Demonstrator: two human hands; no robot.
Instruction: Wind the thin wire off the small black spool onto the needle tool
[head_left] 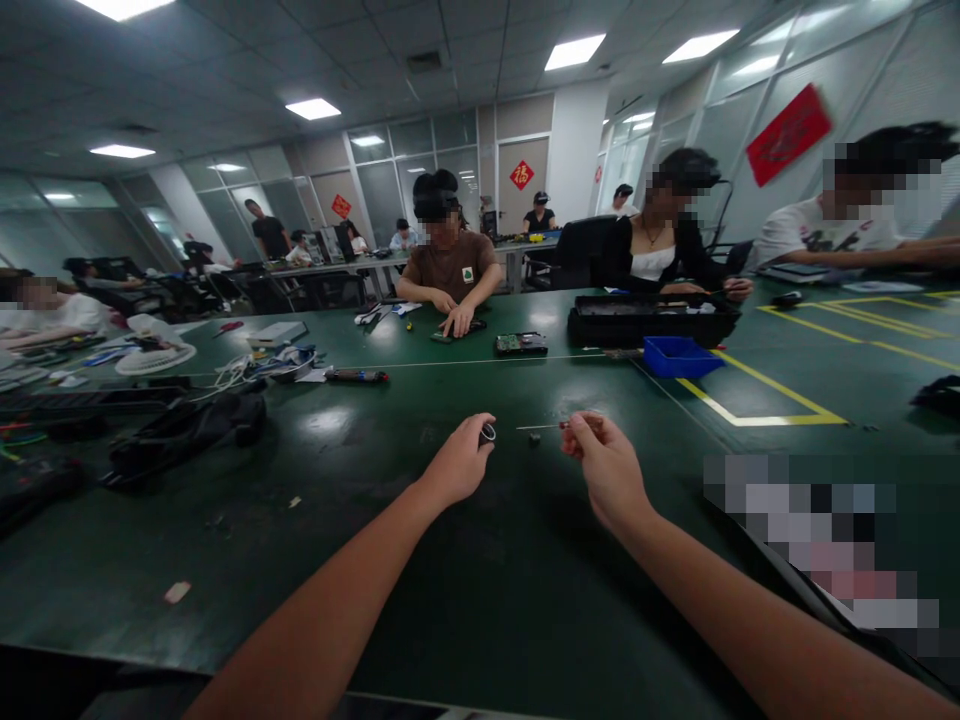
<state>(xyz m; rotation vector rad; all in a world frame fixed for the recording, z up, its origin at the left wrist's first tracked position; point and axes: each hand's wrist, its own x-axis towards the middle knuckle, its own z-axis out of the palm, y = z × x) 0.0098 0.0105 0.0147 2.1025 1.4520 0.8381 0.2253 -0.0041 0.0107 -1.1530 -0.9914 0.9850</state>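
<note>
L hand (461, 464) grips a small dark cylinder (487, 434), R hand (609, 468) pinches a thin screwdriver (541, 428) over the desk (480, 590), tip toward the cylinder: prob. an alignment step, next move needing steady aim.

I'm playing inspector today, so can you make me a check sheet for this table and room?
Surface: green table, yellow tape at right
Job's things: thin tool, dark pale-rimmed item, small dark block
Clutter: blue bin, paper scrap, long black tray
Hands: left hand grips the dark pale-rimmed item; right hand pinches the thin tool
Cables: white cable bunched at left
Surroundings: person opposite, ceiling lights, red sign
</note>
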